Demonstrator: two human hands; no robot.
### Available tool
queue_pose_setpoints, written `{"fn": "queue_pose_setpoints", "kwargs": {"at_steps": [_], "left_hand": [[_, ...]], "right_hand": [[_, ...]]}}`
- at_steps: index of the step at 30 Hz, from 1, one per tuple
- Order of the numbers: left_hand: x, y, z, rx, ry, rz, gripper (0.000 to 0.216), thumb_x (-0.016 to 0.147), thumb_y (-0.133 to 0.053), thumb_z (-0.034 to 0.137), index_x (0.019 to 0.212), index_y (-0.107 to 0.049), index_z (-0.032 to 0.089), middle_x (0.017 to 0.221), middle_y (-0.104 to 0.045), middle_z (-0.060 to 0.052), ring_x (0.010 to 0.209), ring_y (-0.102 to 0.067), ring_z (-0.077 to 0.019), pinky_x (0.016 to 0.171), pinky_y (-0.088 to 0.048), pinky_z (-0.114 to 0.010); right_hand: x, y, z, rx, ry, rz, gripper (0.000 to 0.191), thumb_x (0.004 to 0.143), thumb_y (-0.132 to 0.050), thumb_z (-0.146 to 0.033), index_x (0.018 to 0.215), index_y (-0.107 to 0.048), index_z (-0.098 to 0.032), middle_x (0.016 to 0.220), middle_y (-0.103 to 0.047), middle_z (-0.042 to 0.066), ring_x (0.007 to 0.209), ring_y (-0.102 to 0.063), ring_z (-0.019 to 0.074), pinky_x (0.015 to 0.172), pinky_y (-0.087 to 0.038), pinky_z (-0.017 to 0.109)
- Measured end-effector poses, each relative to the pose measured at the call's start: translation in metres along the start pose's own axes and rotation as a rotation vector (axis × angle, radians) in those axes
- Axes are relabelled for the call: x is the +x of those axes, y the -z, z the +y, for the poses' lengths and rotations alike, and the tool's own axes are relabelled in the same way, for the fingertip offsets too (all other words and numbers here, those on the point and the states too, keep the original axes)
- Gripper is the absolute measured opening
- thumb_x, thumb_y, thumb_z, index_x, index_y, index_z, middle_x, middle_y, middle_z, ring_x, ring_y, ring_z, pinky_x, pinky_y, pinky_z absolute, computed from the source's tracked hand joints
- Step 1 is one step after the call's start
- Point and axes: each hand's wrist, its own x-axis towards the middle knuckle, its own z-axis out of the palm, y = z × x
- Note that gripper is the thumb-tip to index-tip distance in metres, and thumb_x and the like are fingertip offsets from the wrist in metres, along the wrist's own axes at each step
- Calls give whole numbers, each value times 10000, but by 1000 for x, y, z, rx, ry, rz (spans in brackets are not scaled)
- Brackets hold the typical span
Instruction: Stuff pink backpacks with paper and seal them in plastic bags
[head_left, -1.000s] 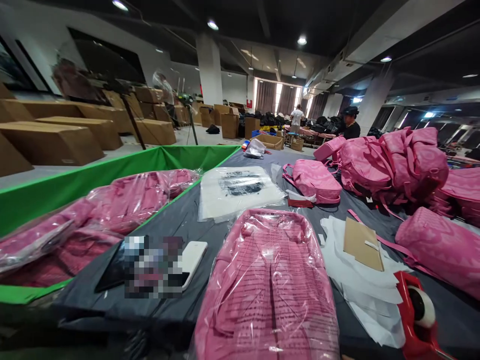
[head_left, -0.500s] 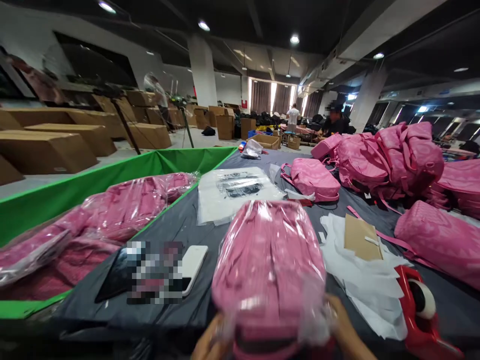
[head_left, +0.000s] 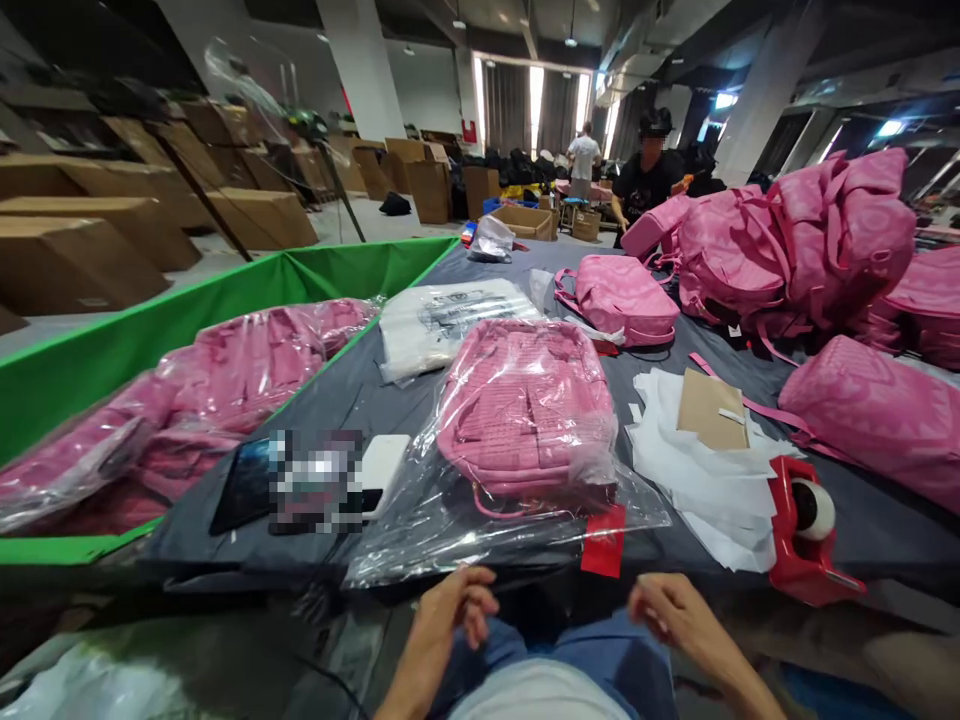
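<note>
Far left, a green-lined bin (head_left: pixel 225 285) holds pink backpacks sealed in clear plastic (head_left: pixel 240 385). On the dark cloth of the bench (head_left: pixel 180 545) beside it lie a tablet (head_left: pixel 240 490) and a white phone (head_left: pixel 386 470) (a pixelated patch hides the stretch between them). The left hand (head_left: pixel 454 620) and the right hand (head_left: pixel 675 615) are half open, fingers loosely curled, gripping nothing, just short of the bench edge above the person's jeans (head_left: pixel 555 650). Straight ahead of them, a pink backpack (head_left: pixel 525 410) lies on the bench inside a loose clear plastic bag (head_left: pixel 405 545), a red tag (head_left: pixel 604 540) at the bag's near edge. To the right are white paper sheets (head_left: pixel 697 470) under a cardboard sheet (head_left: pixel 709 410), a red tape dispenser (head_left: pixel 795 530) and a heap of unbagged pink backpacks (head_left: pixel 795 250), with a co-worker in black (head_left: pixel 645 170) standing beyond.
</note>
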Motion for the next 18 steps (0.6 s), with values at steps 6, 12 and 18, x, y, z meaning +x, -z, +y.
{"fn": "queue_pose_setpoints", "kwargs": {"at_steps": [6, 12, 18], "left_hand": [[22, -65, 23, 195, -289, -143, 602, 811, -676, 660, 1184, -677, 187, 792, -708, -50, 686, -647, -207, 663, -534, -316], [23, -73, -4, 281, -515, 15, 467, 977, -511, 536, 1323, -536, 223, 1031, -699, -68, 734, -681, -180, 692, -578, -334], [33, -74, 21, 840, -1018, 199, 389, 1029, -499, 373, 1366, -590, 199, 1287, -663, -147, 1208, -608, -319, 1051, -479, -565]], "right_hand": [[51, -42, -48, -102, 456, 371, 564, 962, -576, -499, 1452, -541, -223, 848, -675, 35, 645, -618, 171, 646, -555, 305], [78, -22, -51, -355, 696, 633, 421, 980, -533, -345, 1388, -605, -267, 1317, -655, 123, 1186, -637, 291, 1014, -538, 494], [101, -20, -39, -309, 558, 596, 579, 825, -725, -461, 1331, -609, -203, 1261, -680, 138, 1223, -619, 331, 1052, -502, 527]]}}
